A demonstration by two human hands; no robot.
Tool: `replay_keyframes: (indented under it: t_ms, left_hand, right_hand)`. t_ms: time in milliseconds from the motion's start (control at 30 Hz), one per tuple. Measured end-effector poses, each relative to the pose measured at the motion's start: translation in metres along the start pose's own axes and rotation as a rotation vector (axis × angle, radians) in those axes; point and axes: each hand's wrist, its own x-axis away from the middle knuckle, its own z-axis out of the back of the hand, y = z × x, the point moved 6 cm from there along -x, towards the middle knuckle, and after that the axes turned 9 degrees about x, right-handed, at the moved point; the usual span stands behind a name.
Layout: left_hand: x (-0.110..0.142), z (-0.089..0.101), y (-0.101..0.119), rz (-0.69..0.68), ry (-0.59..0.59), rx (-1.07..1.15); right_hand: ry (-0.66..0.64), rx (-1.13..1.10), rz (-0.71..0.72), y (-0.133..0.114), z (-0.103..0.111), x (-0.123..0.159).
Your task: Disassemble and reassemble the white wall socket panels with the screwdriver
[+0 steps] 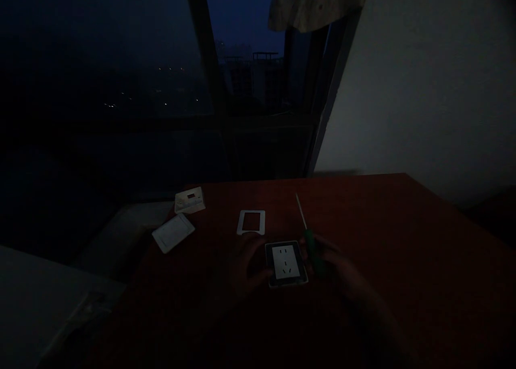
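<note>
Gripped in the right hand (328, 256) is a green-handled screwdriver (312, 248), its shaft pointed toward the far edge of the desk; it is perhaps carried this way so that the tip is turned off the work and the fingertips can be brought near the socket. By the left hand (246, 264), thumb and fingers are set wide apart at the left side of the five-hole wall socket (285, 261); whether any pressure is applied cannot be told in the gloom. Between both hands, well in from the desk's left edge, the socket is laid slots upward, its white centre ringed by a dark surround and a pale rim. So placed, it seems able to be steadied from either side. Just beyond it, toward the far edge, a white cover frame (262, 222) is laid flat, its rectangular opening filled by desk colour; it appears to be set within easy reach. Near the far left corner a white box-like fitting (183, 203) with a small rectangular opening is placed, and close by, at the left edge, a white rectangular plate (173, 233) is laid askew, both seemingly put aside. All are borne by a reddish-brown desk (382, 224), its near part lost in shadow. Past its far edge a dark-framed window (213, 62) is seen, with distant lights beneath a deep blue sky, overhung by a short curtain (318, 3); at the right, a plain pale wall (423, 89) is dimly lit.
</note>
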Motion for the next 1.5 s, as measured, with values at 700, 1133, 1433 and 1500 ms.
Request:
replay_keyframes:
  t_ms: [700, 1133, 1433, 1500]
  left_hand:
    - [-0.001, -0.037, 0.028, -0.044, -0.181, -0.092]
    - [-0.005, -0.043, 0.032, -0.04, -0.275, -0.098]
    - [-0.002, -0.043, 0.036, -0.047, -0.27, -0.068]
    - [0.0, -0.042, 0.039, -0.043, -0.277, -0.05]
  right_hand:
    - [0.112, 0.28, 0.048, 0.005, 0.004, -0.008]
    - [0.087, 0.293, 0.049, 0.003, 0.002, -0.009]
    - [0.107, 0.309, 0.039, 0.001, 0.0, -0.009]
    - [0.106, 0.307, 0.038, 0.001, 0.0, -0.009]
